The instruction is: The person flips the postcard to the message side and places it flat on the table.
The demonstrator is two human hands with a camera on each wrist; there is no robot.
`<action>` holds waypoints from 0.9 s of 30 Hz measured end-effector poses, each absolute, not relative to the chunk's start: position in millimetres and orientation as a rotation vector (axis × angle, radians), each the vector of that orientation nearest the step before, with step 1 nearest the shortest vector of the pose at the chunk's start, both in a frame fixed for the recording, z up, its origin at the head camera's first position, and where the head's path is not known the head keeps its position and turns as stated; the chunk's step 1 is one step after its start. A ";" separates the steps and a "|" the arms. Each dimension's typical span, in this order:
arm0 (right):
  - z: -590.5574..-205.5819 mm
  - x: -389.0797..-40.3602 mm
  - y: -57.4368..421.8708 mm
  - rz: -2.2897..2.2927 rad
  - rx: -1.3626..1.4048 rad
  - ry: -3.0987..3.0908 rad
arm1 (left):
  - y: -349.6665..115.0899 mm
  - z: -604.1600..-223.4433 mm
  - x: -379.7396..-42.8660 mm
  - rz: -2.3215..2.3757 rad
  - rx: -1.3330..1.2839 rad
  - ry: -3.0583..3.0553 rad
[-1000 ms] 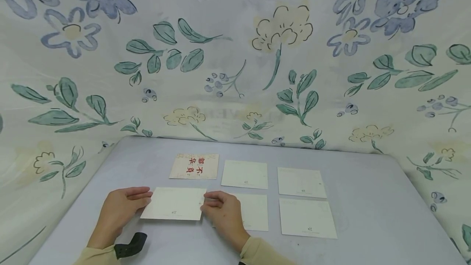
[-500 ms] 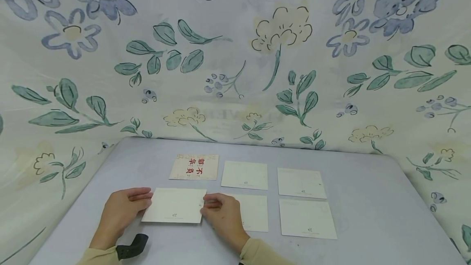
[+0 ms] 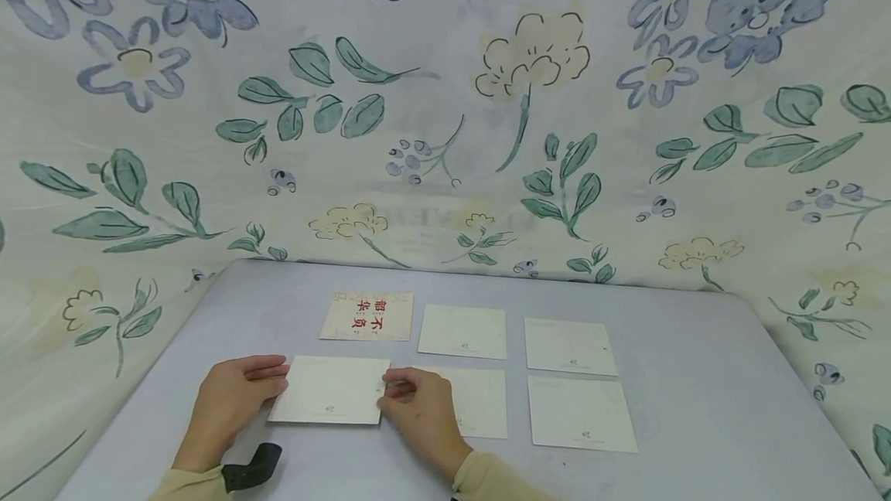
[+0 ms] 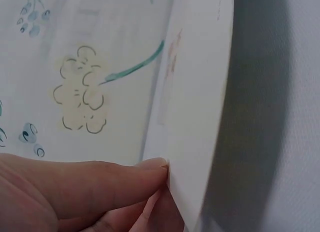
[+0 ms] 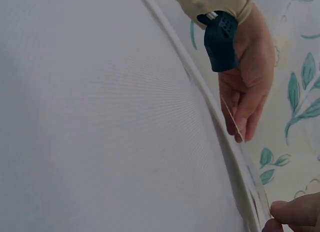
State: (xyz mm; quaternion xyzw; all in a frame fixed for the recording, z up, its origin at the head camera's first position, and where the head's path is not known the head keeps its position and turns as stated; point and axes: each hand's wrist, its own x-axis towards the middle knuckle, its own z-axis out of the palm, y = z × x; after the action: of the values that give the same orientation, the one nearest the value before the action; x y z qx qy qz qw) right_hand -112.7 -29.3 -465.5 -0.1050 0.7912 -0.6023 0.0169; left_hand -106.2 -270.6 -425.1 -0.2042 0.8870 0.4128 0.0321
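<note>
A cream postcard (image 3: 330,390) with a small printed mark near its bottom edge is held between both hands in the head view. My left hand (image 3: 232,402) grips its left edge, and the left wrist view shows the thumb (image 4: 112,184) against the card's edge. At the opposite edge my right hand (image 3: 421,410) pinches the card between thumb and fingers. A dark shadow beside the card in the left wrist view shows it raised off the tabletop. The right wrist view shows the card nearly edge-on, with the left hand (image 5: 247,87) at its far end.
Behind the held card lies a postcard (image 3: 366,316) with red characters. Other cream cards lie to its right: a back middle card (image 3: 462,332), a back right card (image 3: 571,345), a front right card (image 3: 582,413) and one (image 3: 483,402) partly behind my right hand. Floral cloth (image 3: 445,138) surrounds the table (image 3: 717,400).
The held postcard has shifted slightly toward me, its near edge now lower in the head view. Both hands keep their hold and barely move. The other cards stay put.
</note>
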 end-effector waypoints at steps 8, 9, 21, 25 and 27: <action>-466.6 -112.0 -29.3 -1.806 -0.355 2.534 | -269.0 -426.4 -106.4 1.226 -0.606 2.763; -467.0 -112.1 -29.6 -1.791 -0.359 2.545 | -268.7 -427.0 -106.6 1.218 -0.604 2.770; -468.4 -111.9 -30.9 -1.668 -0.399 2.609 | -262.1 -429.1 -107.5 1.064 -0.609 2.868; -467.8 -111.6 -30.6 -1.671 -0.402 2.607 | -260.4 -428.6 -107.5 1.036 -0.612 2.879; -467.3 -111.3 -30.2 -1.677 -0.414 2.616 | -259.7 -429.4 -108.0 1.024 -0.619 2.887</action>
State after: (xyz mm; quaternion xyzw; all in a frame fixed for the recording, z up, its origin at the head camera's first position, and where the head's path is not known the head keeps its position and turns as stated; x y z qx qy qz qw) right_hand -111.3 -30.2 -467.3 -0.1320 0.8345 -0.5350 0.0035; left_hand -108.0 -259.7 -429.4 -0.1980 0.9237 0.3278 0.0083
